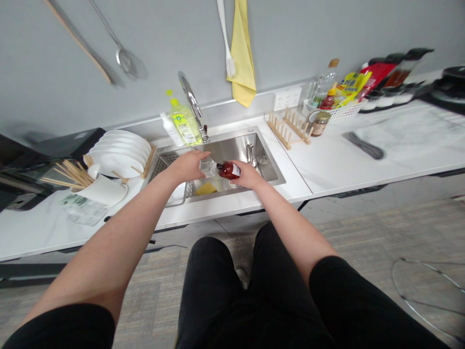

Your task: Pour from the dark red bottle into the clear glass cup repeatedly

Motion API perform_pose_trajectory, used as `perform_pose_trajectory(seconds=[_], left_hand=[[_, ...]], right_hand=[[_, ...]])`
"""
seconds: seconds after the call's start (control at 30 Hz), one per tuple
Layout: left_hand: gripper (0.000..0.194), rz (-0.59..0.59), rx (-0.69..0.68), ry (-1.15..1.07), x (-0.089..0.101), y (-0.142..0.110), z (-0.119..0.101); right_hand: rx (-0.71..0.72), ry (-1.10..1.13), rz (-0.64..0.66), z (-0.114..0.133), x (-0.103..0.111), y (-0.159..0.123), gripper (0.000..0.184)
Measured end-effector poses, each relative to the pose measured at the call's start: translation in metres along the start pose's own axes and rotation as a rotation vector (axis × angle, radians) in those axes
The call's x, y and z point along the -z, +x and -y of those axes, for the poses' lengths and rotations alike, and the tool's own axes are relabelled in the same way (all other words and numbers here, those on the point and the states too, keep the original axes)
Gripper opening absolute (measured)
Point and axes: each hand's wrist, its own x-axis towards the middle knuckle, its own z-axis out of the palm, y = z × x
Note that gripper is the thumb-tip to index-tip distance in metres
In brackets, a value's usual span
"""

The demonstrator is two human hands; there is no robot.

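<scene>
Over the steel sink [271, 162], my right hand [248, 175] is wrapped round a small red-brown bottle [226, 169] with a pale label. The bottle lies tipped on its side, its dark neck pointing left. My left hand [188, 166] grips a clear, see-through container [208, 167], perhaps a glass, by its left side. The bottle's neck is right beside this container; whether they touch, or anything flows, I cannot tell. Beneath them in the basin lies a yellow sponge [206, 189]. A wire rack [189, 189] fills the sink's left part.
Behind the sink stand a curved tap [191, 99] and a yellow-green soap bottle [184, 123]. Left are stacked white plates [118, 152] and a white chopstick holder [105, 190]. Right are a wooden rack [288, 128], a jar [320, 124] and a condiment basket [341, 112].
</scene>
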Motion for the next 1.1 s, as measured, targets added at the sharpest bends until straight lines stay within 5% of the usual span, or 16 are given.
perform_pose_trajectory(seconds=[1.1], left_hand=[[0.098, -0.021, -0.049, 0.098, 0.0053, 0.0002, -0.0061]], right_hand=[[-0.002, 0.031, -0.02, -0.0061, -0.0028, 0.0001, 0.092]])
